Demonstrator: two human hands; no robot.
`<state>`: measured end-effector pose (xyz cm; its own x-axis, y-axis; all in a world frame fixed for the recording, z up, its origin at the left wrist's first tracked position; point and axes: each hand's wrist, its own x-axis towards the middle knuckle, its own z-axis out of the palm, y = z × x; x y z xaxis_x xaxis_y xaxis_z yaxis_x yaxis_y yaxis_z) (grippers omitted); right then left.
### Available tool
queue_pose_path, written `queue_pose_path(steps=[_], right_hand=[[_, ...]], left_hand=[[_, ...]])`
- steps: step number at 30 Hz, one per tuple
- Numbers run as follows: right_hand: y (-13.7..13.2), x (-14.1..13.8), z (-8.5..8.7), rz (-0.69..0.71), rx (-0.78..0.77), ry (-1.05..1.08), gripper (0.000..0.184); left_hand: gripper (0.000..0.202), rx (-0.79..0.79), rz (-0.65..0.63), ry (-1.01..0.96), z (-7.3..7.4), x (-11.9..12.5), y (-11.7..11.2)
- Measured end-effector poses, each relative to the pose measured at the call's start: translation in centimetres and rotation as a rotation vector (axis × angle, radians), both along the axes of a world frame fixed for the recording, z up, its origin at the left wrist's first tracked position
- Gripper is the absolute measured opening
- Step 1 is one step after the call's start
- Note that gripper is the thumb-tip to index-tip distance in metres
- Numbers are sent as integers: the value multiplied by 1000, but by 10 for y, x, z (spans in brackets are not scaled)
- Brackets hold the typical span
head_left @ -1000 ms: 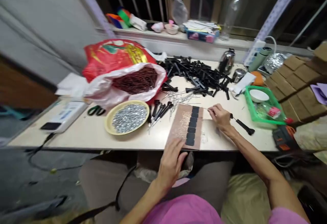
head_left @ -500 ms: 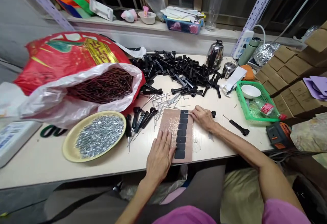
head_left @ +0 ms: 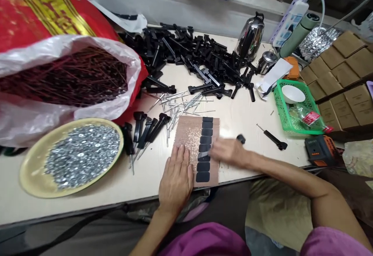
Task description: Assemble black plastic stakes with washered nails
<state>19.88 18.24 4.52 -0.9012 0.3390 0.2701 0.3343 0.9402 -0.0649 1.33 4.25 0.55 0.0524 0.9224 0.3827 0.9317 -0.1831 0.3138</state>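
Observation:
My left hand [head_left: 175, 176] lies flat, fingers together, on the near left part of a brown board [head_left: 189, 135] that carries a column of black pads [head_left: 205, 148]. My right hand [head_left: 227, 153] is smeared by motion over the board's right edge. It is closed on a thin black-handled tool whose handle end [head_left: 240, 139] sticks out behind it, the metal tip near the pads. Loose metal pins [head_left: 177, 107] lie just beyond the board. A few black-handled tools [head_left: 145, 127] rest to its left.
A yellow plate of small silver washers [head_left: 72, 155] sits at the left, behind it a red-and-white bag of dark rods [head_left: 67, 78]. A heap of black parts [head_left: 192, 61], a steel kettle [head_left: 249, 38], a green basket [head_left: 294, 112], a lone tool [head_left: 272, 137] and an orange device [head_left: 319, 151] stand further off.
The view has dropped and closed in on the table. My right hand has slid down along the board toward me with the tool. My left hand stays flat on the board.

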Motion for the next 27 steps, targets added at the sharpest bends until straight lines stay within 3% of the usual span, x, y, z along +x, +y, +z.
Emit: queue_pose_path(steps=[2, 3, 7, 10, 18, 23, 27], right_hand=[[3, 0, -1, -225, -18, 7, 36], [3, 0, -2, -246, -25, -4, 36], [-10, 1, -6, 14, -31, -3, 36], [-15, 2, -5, -86, -14, 28, 34], [12, -4, 0, -219, -32, 81, 37], [-17, 0, 0, -129, -3, 52, 38], [-29, 4, 2, -243, -47, 35, 31]], left_hand=[[61, -14, -2, -17, 0, -1, -1], [61, -17, -1, -20, 0, -1, -1], [61, -11, 13, -9, 2, -1, -1], [61, -5, 10, 22, 4, 0, -1], [54, 14, 25, 56, 5, 1, 1], [51, -58, 11, -5, 3, 0, 3], [50, -73, 21, -23, 4, 0, 4]])
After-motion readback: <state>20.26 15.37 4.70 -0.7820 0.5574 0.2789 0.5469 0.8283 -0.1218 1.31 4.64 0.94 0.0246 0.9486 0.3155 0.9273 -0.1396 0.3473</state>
